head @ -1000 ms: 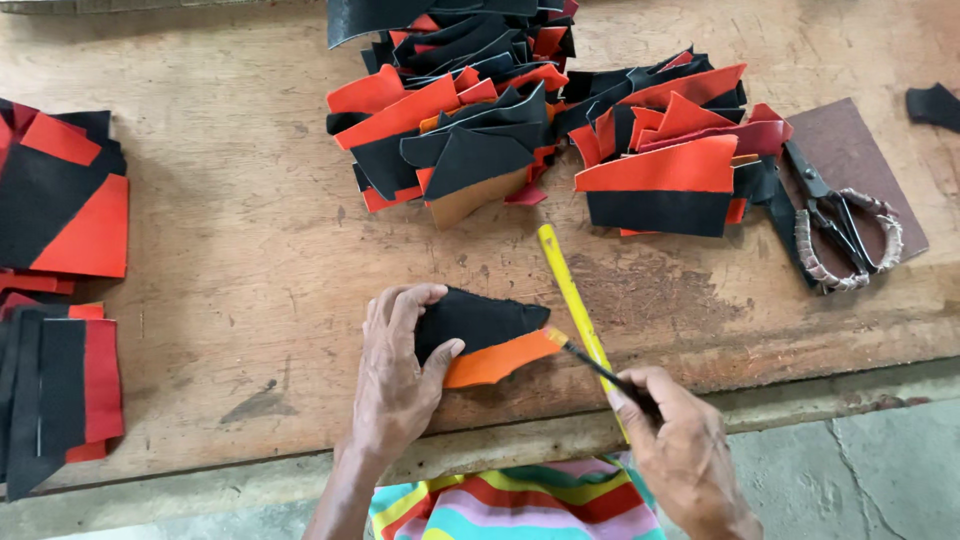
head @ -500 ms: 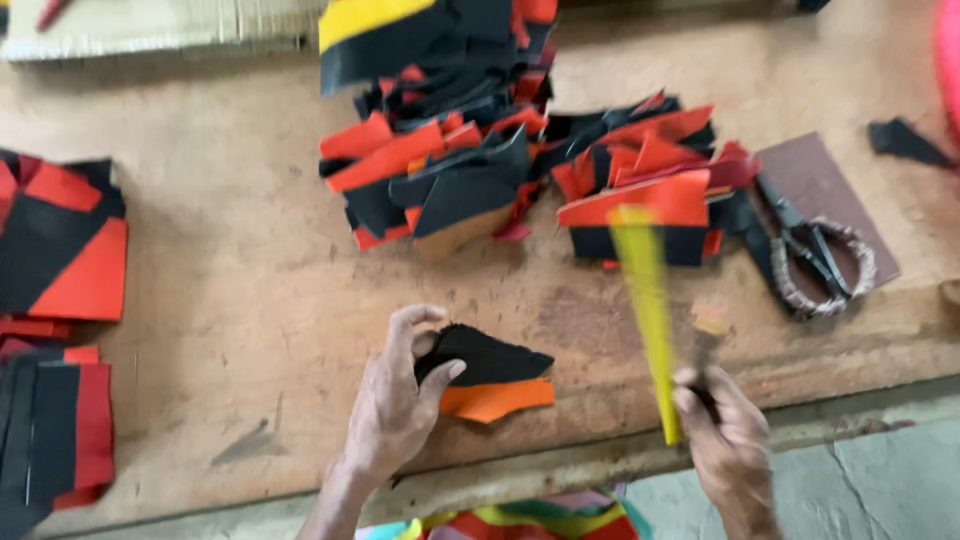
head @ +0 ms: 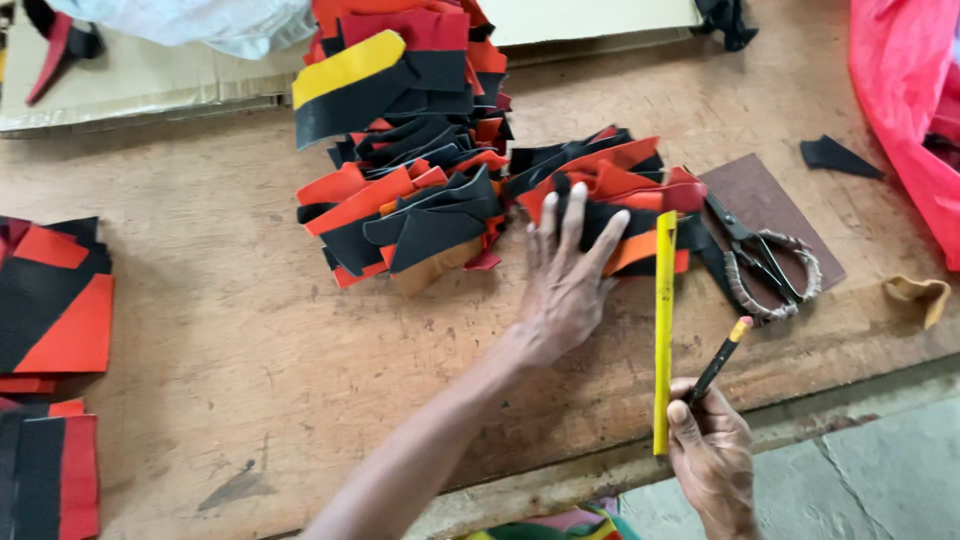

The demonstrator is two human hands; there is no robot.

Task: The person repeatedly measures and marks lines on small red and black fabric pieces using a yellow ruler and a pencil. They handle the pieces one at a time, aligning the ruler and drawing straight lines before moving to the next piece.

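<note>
Only the head view here. Compared with a second ago, my left hand (head: 565,285) has left the small black-and-orange piece near the edge and now lies flat, fingers spread wide, on the orange and black pile (head: 610,205) mid-surface, so that piece looks dealt with. My right hand (head: 712,455) grips a yellow ruler (head: 664,330) and a pencil (head: 722,355) together at the near edge. Scissors (head: 762,262) sit on a brown card (head: 765,195); flat cardboard (head: 140,85) lies top left.

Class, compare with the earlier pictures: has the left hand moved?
Yes. The left hand has gone up the table, away from its near edge, onto the pile of red and black pieces beside the scissors.
</note>
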